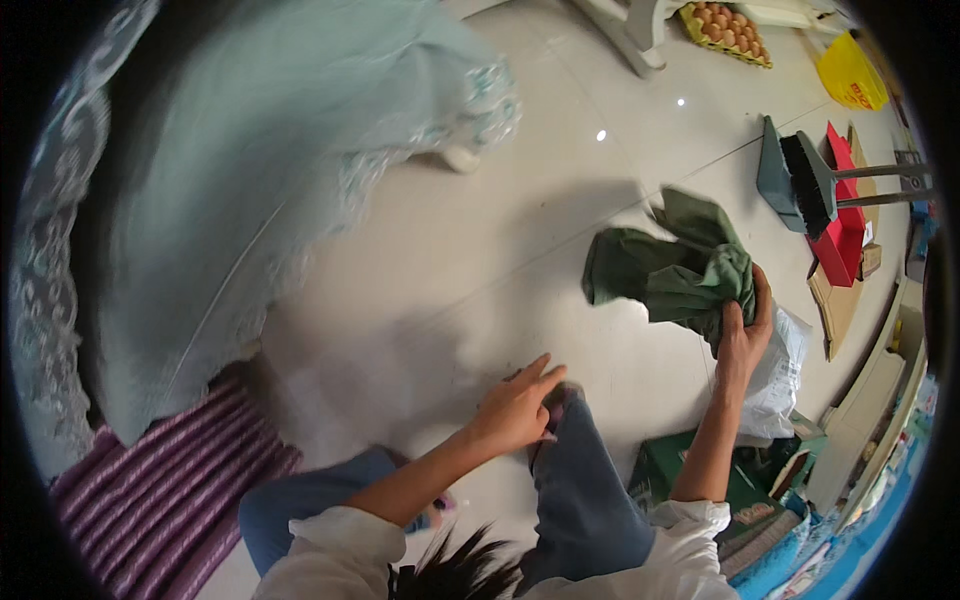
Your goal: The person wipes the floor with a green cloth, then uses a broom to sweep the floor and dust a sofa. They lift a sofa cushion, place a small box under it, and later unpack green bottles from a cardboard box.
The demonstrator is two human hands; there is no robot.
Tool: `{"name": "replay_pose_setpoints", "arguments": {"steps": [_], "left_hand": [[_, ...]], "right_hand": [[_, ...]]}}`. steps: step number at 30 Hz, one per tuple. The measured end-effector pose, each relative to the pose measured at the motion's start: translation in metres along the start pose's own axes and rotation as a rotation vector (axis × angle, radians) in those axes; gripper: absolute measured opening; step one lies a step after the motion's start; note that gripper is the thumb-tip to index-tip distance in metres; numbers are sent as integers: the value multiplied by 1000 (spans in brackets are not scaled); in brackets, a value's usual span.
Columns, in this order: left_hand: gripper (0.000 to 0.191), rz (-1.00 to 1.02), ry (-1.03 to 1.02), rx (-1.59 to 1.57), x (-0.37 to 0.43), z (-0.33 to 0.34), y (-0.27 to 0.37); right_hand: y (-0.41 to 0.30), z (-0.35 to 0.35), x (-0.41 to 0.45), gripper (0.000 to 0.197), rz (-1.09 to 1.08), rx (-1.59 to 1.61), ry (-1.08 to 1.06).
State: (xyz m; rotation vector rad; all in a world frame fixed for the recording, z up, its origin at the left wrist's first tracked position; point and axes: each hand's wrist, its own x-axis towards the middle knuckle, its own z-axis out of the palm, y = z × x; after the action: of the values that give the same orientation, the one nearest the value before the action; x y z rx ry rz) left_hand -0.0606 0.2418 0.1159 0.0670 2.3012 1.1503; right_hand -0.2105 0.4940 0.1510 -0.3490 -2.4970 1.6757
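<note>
My right hand (pixel 742 330) grips a bunched dark green cloth garment (pixel 675 270), holding it up over the pale tiled floor (pixel 465 300). Two loose flaps of the fabric hang out towards the left and the top. My left hand (pixel 517 412) is in the air above my lower leg in blue jeans (pixel 589 487). Its fingers are apart and nothing is in them. Some distance lies between the left hand and the green cloth.
At left hangs a pale lace-trimmed cover (pixel 300 97) beside a purple striped cushion (pixel 180 480). On the right are a dustpan (pixel 776 180), a broom (pixel 814 187), a red box (pixel 844 247), a white plastic bag (pixel 780 375) and a green carton (pixel 720 480). An egg tray (pixel 724 34) and yellow bag (pixel 851 71) lie farther off.
</note>
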Motion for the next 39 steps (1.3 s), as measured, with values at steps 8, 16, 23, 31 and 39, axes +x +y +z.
{"name": "replay_pose_setpoints", "arguments": {"steps": [8, 16, 23, 31, 39], "left_hand": [[64, -21, 189, -288, -88, -37, 128], [65, -217, 68, -455, -214, -103, 217], [57, -300, -30, -524, -333, -134, 213], [50, -453, 98, -472, -468, -119, 135], [39, -549, 371, -966, -524, -76, 69]], "right_hand": [[-114, -33, -103, 56, 426, 589, 67], [-244, -48, -156, 53, 544, 625, 127], [-306, -55, -280, 53, 617, 537, 30], [-365, 31, -404, 50, 491, 362, -411], [-338, 138, -453, 71, 183, 17, -679]]}}
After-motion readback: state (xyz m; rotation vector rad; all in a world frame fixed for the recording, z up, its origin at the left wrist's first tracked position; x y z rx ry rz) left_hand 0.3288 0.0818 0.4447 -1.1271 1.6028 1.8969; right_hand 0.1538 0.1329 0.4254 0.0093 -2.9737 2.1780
